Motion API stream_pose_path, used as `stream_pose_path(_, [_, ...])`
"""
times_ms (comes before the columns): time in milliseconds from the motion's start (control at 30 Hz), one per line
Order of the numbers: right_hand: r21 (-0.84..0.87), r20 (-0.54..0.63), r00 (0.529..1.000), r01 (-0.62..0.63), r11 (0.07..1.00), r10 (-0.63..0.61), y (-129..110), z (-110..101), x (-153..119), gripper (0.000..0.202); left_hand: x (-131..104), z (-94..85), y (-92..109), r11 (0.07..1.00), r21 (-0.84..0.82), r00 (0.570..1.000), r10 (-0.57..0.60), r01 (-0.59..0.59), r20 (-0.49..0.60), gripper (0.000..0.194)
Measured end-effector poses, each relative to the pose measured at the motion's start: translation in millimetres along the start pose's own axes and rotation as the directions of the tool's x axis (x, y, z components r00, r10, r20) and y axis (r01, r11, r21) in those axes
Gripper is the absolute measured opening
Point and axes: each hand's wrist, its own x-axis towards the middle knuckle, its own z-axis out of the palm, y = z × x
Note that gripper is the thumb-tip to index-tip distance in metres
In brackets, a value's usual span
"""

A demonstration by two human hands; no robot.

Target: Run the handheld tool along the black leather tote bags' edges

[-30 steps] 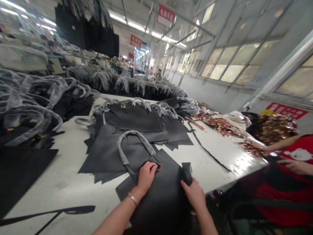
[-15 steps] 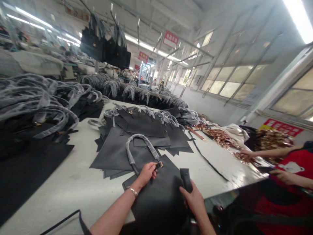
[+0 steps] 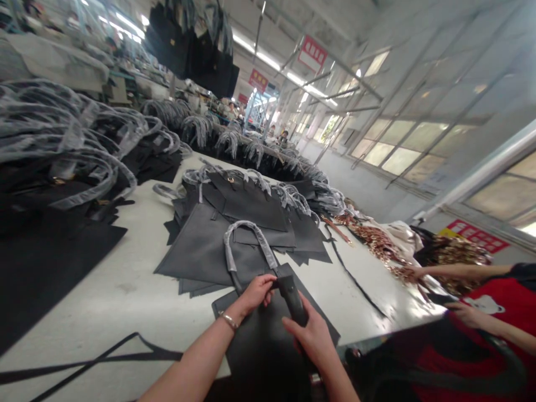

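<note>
A black bag panel [image 3: 268, 340] lies before me at the table's front edge, with a plastic-wrapped handle [image 3: 247, 226] arching up from its top. My left hand [image 3: 256, 295] pinches the black tab at the handle's right end; its gold buckle is hidden now. My right hand [image 3: 310, 335] is closed around a thick black strap [image 3: 293, 301]. The strap's broad flat end bends over to the left and meets my left fingertips, just above the panel. Whether it passes through the buckle cannot be seen.
Stacked black panels with wrapped handles [image 3: 251, 204] lie ahead; more wrapped handles [image 3: 84, 128] are heaped left. A thin black strap [image 3: 138, 346] lies near my left forearm. Brown straps with gold hardware [image 3: 379, 240] are piled right, beside a co-worker's hand [image 3: 412, 273].
My right hand has moved left and up, bringing the strap's end from apart to my left fingertips. The buckle has gone out of sight. The view has shifted slightly.
</note>
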Motion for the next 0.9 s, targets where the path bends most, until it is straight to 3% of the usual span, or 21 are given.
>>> stream_pose_path(167, [0.065, -0.034, 0.997, -0.071, 0.995, 0.073, 18, -10, -18, 0.086, 0, 4.6, 0, 0.996, 0.081, 0.998, 0.039, -0.043, 0.050, 0.032])
stream_pose_path(333, [0.087, -0.109, 0.986, -0.113, 0.990, 0.122, 46, -22, -48, 0.098, -4, 8.0, 8, 0.962, 0.217, 0.985, 0.149, -0.165, 0.089, 0.020])
stream_pose_path(533, [0.135, -0.159, 0.974, -0.144, 0.980, 0.164, 77, -17, -75, 0.104, -13, 10.4, 12, 0.870, 0.417, 0.961, 0.276, -0.263, 0.030, 0.021])
stream_pose_path(600, [0.133, -0.135, 0.976, -0.152, 0.979, 0.170, 81, -15, -78, 0.102, -19, 13.4, 7, 0.851, 0.455, 0.949, 0.313, -0.261, -0.041, 0.005])
stream_pose_path(700, [0.117, -0.085, 0.982, -0.161, 0.980, 0.171, 77, -14, -80, 0.097, -35, 21.4, -5, 0.881, 0.425, 0.895, 0.346, -0.207, -0.281, 0.039])
stream_pose_path(767, [0.123, -0.029, 0.987, -0.156, 0.980, 0.161, 70, -14, -78, 0.094, -49, 28.2, -13, 0.943, 0.291, 0.857, 0.282, -0.164, -0.431, 0.051])
stream_pose_path(900, [0.169, 0.116, 0.986, -0.140, 0.976, 0.121, 50, -11, -70, 0.089, -73, 37.3, -20, 0.982, -0.008, 0.823, 0.154, -0.189, -0.546, 0.062])
